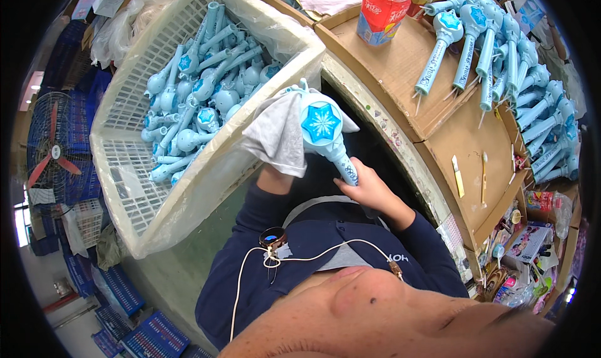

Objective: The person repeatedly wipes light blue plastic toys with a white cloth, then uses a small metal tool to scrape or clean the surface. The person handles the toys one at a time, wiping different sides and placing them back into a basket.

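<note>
A light blue toy wand (322,121) with a round head and a snowflake star is held up in front of my chest. My right hand (373,189) is closed around its patterned handle, with the thumb along the near side. A grey cloth (279,132) drapes over my left hand (277,177) and passes behind the wand's head. Only the wrist and lower edge of that hand show, so its fingers are hidden. To the left of the cloth stands a white plastic crate (202,170) lined with clear film, holding a heap of similar wands (206,90).
Cardboard trays (404,67) on the right hold a red carton (382,10), a craft knife (457,176) and a thin brush (484,177). More blue wands (512,53) are stacked along their far side. A floor fan (55,151) stands at far left near blue crates (155,332).
</note>
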Action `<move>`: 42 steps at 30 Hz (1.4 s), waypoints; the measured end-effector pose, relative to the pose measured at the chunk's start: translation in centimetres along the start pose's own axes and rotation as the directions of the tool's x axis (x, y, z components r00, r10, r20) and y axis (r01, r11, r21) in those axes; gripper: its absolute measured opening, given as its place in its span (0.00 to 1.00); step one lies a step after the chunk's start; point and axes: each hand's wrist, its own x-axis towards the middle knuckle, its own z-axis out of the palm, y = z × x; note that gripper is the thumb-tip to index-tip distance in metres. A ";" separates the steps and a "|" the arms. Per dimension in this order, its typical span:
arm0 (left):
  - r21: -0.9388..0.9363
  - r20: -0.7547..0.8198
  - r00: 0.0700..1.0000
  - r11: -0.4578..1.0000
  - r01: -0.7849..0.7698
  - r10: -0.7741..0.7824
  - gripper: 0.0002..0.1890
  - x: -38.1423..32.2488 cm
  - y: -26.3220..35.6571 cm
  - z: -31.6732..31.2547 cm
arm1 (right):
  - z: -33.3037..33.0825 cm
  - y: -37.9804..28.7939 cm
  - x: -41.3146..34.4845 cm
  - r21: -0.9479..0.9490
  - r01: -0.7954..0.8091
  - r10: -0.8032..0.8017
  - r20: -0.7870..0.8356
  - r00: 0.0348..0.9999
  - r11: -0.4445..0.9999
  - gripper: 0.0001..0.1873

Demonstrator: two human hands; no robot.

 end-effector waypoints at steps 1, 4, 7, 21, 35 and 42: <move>-0.286 -0.077 0.985 0.950 0.125 -0.153 0.37 -0.4 -0.7 0.7 | 0.2 -0.4 0.3 -0.019 -0.006 0.005 -0.016 1.000 1.000 0.17; -0.670 -0.107 0.922 0.712 0.209 -0.371 0.37 -1.9 -1.9 3.0 | 1.2 -2.8 0.8 -0.018 -0.003 0.002 -0.076 0.997 1.000 0.18; -0.778 -0.087 0.900 0.593 0.206 -0.428 0.37 -2.6 -1.7 3.6 | 1.2 -3.1 1.2 0.244 -0.036 0.031 0.024 0.999 0.969 0.17; -0.851 0.201 0.891 0.377 0.365 -0.407 0.43 -2.8 -1.2 2.9 | 1.9 0.2 1.3 0.780 -0.515 -0.271 0.613 0.742 0.355 0.15; -0.845 0.237 0.911 0.391 0.365 -0.338 0.44 -2.3 -3.6 3.2 | 2.8 0.1 1.8 0.294 -0.062 0.092 -0.089 0.992 0.954 0.21; -0.864 0.208 0.911 0.370 0.342 -0.357 0.46 -1.8 -3.6 2.8 | 3.5 1.5 -0.1 0.284 0.009 -0.003 -0.022 1.000 0.959 0.18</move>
